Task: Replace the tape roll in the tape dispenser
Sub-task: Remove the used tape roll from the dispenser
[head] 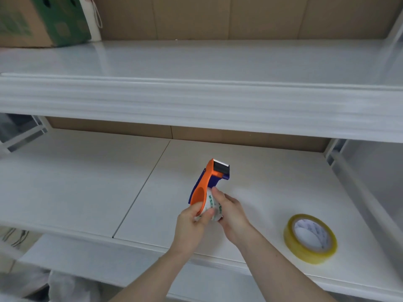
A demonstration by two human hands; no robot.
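Note:
An orange and blue tape dispenser (208, 179) is held above the white shelf (87, 182), its toothed cutter pointing up and away. A nearly used-up white tape core (212, 207) with green print sits in its round end. My left hand (192, 223) grips the dispenser's orange end from the left, thumb against the core. My right hand (231, 212) pinches the core from the right, fingers curled around it. A full roll of yellowish clear tape (309, 237) lies flat on the shelf to the right, apart from both hands.
A second white shelf (196, 92) juts out above, close over the work area. A green and brown cardboard box (41, 20) stands on it at the far left. Brown cardboard (218, 16) lines the back. White uprights (333, 153) flank the right side.

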